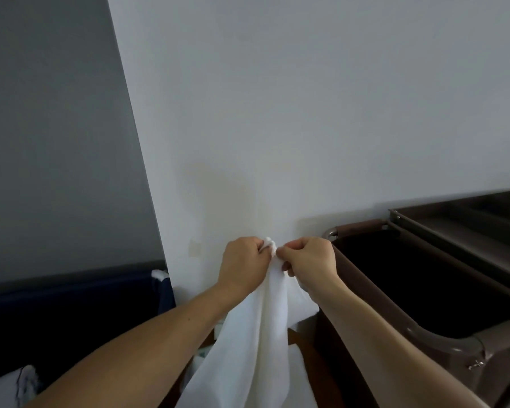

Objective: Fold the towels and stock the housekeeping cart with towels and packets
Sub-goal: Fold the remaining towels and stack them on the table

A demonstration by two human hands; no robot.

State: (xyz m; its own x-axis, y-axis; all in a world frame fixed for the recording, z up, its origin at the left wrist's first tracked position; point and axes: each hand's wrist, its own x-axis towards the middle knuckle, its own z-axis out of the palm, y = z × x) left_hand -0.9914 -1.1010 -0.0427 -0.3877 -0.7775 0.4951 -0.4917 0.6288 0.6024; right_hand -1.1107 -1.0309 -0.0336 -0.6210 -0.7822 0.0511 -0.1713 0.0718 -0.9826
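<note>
A white towel (265, 337) hangs down in front of me, held up at its top edge. My left hand (243, 266) grips the top of the towel with curled fingers. My right hand (309, 262) pinches the same edge right beside it, so the two hands nearly touch. The towel's lower part drops out of the frame at the bottom. The brown housekeeping cart (442, 337) stands to the right, its dark bag compartment open just beside my right forearm.
A white wall (306, 113) fills the view ahead. A dark blue bin (71, 307) stands at the lower left with white cloth (158, 274) at its corner. More white fabric (6, 390) lies at the bottom left. The cart's top tray (465, 228) has dividers.
</note>
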